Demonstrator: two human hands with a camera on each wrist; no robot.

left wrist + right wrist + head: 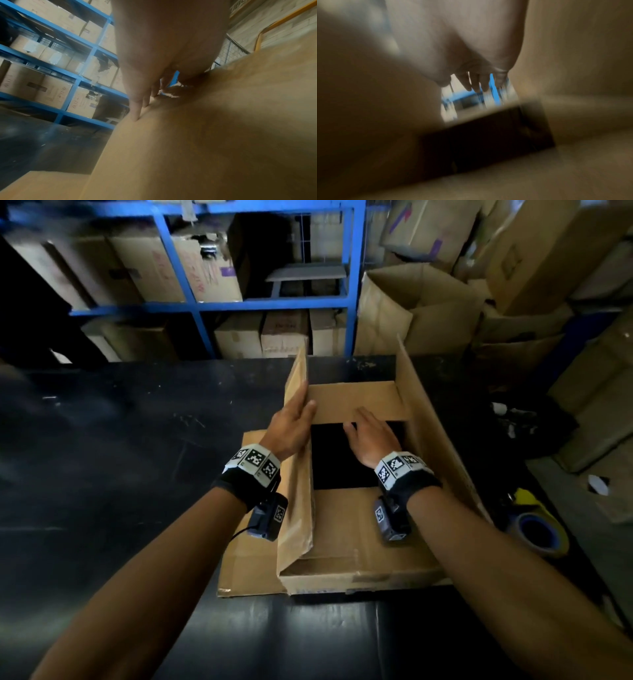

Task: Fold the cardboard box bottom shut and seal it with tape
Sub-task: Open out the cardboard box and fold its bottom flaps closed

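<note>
A brown cardboard box [356, 556] lies on the black table [120, 457] with its flaps up. The far short flap [356, 400] and the near short flap [342, 525] are folded in, leaving a dark gap [339, 457] between them. My left hand [294, 419] grips the upright left long flap [298, 508], fingers [137, 108] flat on its outer face and thumb inside. My right hand [368, 429] is open over the gap, its fingers [476, 83] reaching onto the far short flap. The right long flap [431, 422] leans outward.
A tape roll [537, 532] lies on the table to the right of the box, beside something yellow [529, 499]. Blue shelving [352, 285] full of cartons stands behind the table. More open cartons [418, 306] are piled at the right.
</note>
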